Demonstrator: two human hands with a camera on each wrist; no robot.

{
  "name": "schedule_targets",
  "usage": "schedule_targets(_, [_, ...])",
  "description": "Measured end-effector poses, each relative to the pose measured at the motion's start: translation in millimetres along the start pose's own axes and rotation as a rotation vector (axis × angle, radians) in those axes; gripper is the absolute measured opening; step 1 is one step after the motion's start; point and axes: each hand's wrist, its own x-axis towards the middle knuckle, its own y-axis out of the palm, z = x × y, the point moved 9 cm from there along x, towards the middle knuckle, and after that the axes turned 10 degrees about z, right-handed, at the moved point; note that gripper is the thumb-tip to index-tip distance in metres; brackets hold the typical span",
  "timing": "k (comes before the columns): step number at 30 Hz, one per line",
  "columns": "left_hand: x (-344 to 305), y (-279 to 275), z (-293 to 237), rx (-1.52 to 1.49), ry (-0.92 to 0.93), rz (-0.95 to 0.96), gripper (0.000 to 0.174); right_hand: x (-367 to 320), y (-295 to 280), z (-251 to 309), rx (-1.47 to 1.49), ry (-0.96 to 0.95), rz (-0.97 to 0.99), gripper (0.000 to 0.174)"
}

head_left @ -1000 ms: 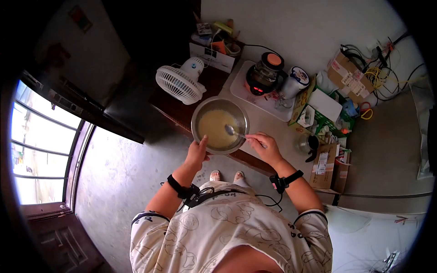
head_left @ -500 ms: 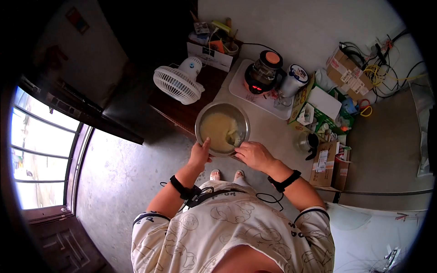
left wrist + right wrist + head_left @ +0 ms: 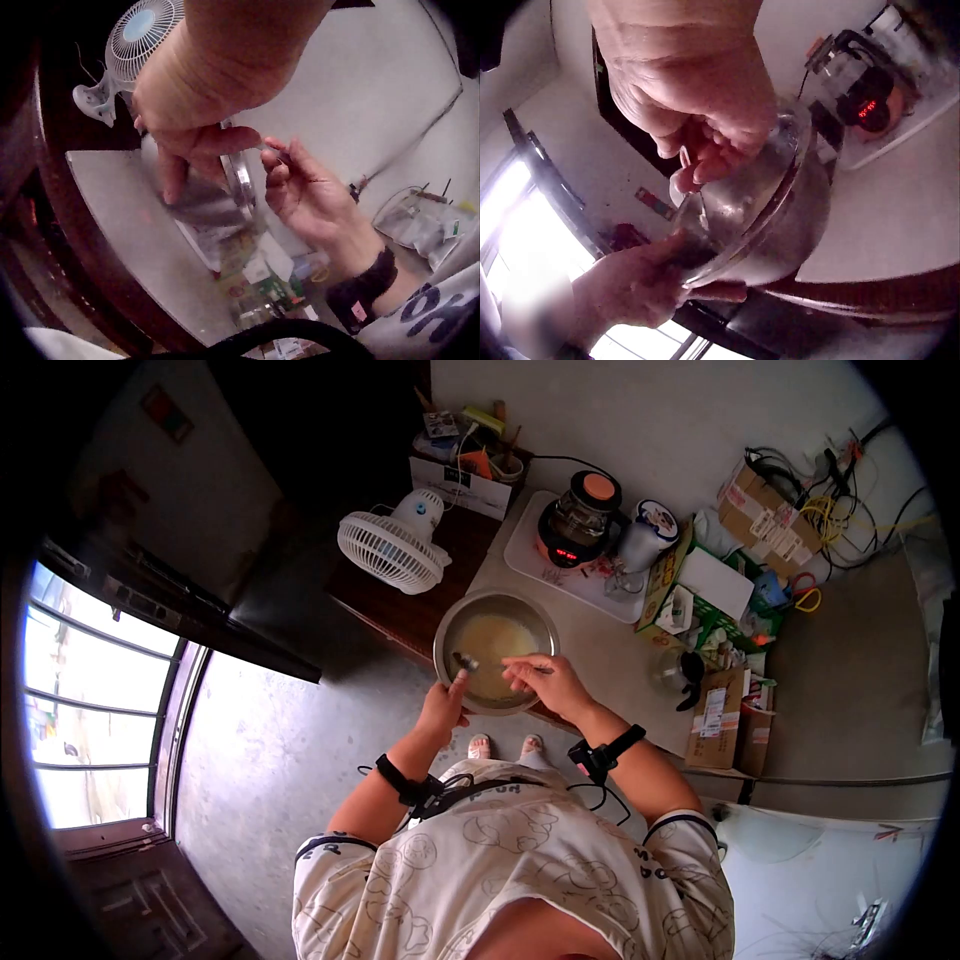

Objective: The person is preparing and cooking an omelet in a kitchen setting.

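Spoon [image 3: 470,661] lies left-to-right across the bowl [image 3: 498,596] on my feed, scoop end by the left hand [image 3: 443,708] gripping the rim, right hand [image 3: 545,685] pinching its handle.

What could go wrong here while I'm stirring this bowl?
1. The bowl sits right at the table edge, steadied only by the left hand on its rim; a hard stir could tip it off.
2. The spoon in the right hand could fling batter toward the lit appliance nearby.
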Motion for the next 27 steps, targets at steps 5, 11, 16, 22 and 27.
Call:
schedule_targets(5, [0.8,0.2,6.0,-0.071,0.014,0.034,0.05,-2.8,-30.1,25.0,-0.238,-0.184,-0.204,0.021])
schedule_targets(11, [1.6,1.5,8.3,-0.074,-0.018,0.072,0.048,-7.6,-7.2,34.7,-0.518,-0.285,-0.237,0.019])
schedule_targets(16, [-1.2,3.3,3.4,-0.09,-0.004,0.08,0.051,-5.4,6.3,15.4,-0.233,-0.128,-0.123,0.021])
schedule_targets(22, [-0.6,1.3,4.5,-0.107,0.006,0.049,0.05,-7.2,2.7,-14.2,-0.128,-0.003,-0.136,0.026])
schedule_targets(27, [1.4,-6.9,8.2,-0.098,0.017,-0.014,0.047,-19.1,-12.3,-11.1,-0.308,0.003,-0.049,0.029])
